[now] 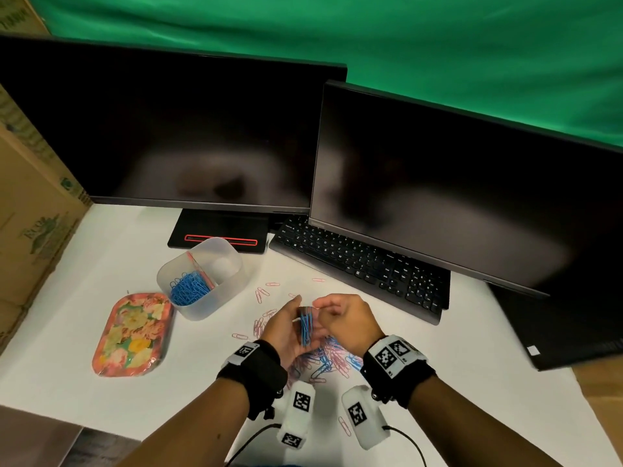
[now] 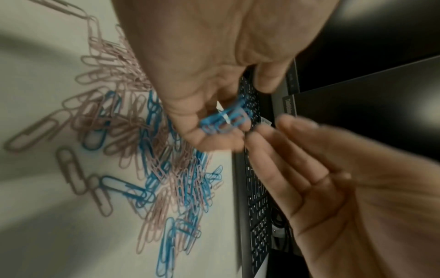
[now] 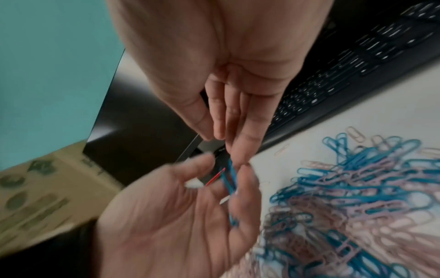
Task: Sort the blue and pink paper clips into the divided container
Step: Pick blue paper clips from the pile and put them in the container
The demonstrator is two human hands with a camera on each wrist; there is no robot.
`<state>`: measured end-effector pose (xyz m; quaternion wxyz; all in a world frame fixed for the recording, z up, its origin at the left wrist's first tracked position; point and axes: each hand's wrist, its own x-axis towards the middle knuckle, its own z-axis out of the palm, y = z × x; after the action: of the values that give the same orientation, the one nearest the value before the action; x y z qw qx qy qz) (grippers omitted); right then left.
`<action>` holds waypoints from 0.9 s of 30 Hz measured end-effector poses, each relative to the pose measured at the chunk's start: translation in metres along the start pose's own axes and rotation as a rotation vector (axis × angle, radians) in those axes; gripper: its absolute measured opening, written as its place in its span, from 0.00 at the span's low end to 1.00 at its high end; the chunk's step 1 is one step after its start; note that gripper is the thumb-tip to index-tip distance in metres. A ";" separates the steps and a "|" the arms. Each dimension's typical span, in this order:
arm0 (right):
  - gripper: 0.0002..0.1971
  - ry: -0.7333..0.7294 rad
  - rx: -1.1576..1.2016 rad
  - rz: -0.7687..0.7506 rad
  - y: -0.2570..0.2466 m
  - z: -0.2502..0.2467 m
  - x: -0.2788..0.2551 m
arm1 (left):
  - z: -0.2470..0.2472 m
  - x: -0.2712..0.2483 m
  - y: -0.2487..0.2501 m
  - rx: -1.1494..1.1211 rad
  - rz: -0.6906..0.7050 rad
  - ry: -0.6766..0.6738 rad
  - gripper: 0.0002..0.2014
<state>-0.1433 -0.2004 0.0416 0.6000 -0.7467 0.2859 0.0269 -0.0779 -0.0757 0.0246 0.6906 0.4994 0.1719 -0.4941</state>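
Observation:
My left hand [image 1: 289, 324] is raised over the table, its fingers curled round a bunch of blue paper clips [image 1: 306, 326]. My right hand [image 1: 338, 315] faces it, and its straight fingertips touch the top of the bunch. In the left wrist view the bunch [image 2: 225, 119] lies in the left fingers [image 2: 209, 140]. Below the hands a mixed pile of blue and pink clips [image 1: 323, 360] lies on the white table. The translucent divided container [image 1: 205, 310] stands at the left. Blue clips [image 1: 188, 288] fill its near compartment, and the far compartment [image 1: 224, 264] looks empty.
A flowered tray [image 1: 133, 333] lies left of the container. Loose pink clips [image 1: 263, 294] are scattered between container and hands. A black keyboard [image 1: 364, 264] and two dark monitors [image 1: 472, 197] stand behind. Cardboard boxes [image 1: 30, 230] wall the left side.

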 end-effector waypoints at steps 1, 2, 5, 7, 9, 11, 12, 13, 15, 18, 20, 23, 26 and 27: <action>0.12 0.039 0.011 0.013 0.001 -0.008 0.003 | -0.001 0.002 0.000 0.013 -0.002 0.049 0.19; 0.13 0.095 0.019 0.046 0.005 -0.018 0.007 | -0.004 0.002 0.001 0.027 -0.001 0.090 0.19; 0.15 0.255 -0.091 0.155 0.024 -0.056 0.022 | -0.020 0.008 0.005 0.128 -0.001 0.184 0.14; 0.16 0.291 -0.297 0.207 0.035 -0.068 0.030 | -0.027 0.009 0.007 0.198 -0.002 0.227 0.11; 0.14 0.246 -0.501 0.263 0.036 -0.067 0.030 | -0.027 0.008 0.010 0.269 0.008 0.253 0.10; 0.14 0.157 -0.646 0.276 0.040 -0.057 0.032 | -0.023 0.007 0.014 0.409 0.054 0.259 0.13; 0.14 0.122 -0.688 0.261 0.038 -0.052 0.033 | -0.021 0.009 0.014 0.541 0.114 0.269 0.15; 0.13 0.103 -0.715 0.242 0.037 -0.046 0.036 | -0.019 0.012 0.014 0.723 0.201 0.280 0.16; 0.14 0.108 -0.758 0.227 0.033 -0.037 0.042 | -0.014 0.017 0.011 1.114 0.347 0.244 0.16; 0.19 0.115 -0.843 0.252 0.029 -0.027 0.051 | -0.001 0.024 0.011 1.528 0.428 0.182 0.04; 0.19 0.100 -0.909 0.267 0.029 -0.021 0.055 | 0.008 0.030 0.010 1.748 0.450 0.118 0.12; 0.14 0.078 -0.944 0.275 0.031 -0.013 0.058 | 0.020 0.036 0.006 1.927 0.426 0.029 0.22; 0.12 0.044 -0.964 0.272 0.031 -0.012 0.060 | 0.023 0.042 0.002 2.013 0.376 0.026 0.21; 0.12 0.037 -0.963 0.277 0.031 -0.012 0.060 | 0.022 0.043 0.002 2.030 0.363 0.033 0.21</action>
<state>-0.1111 -0.2391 -0.0056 0.1727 -0.8943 0.3481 0.2220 -0.0629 -0.1166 0.0042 0.0054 0.8725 -0.3946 -0.2880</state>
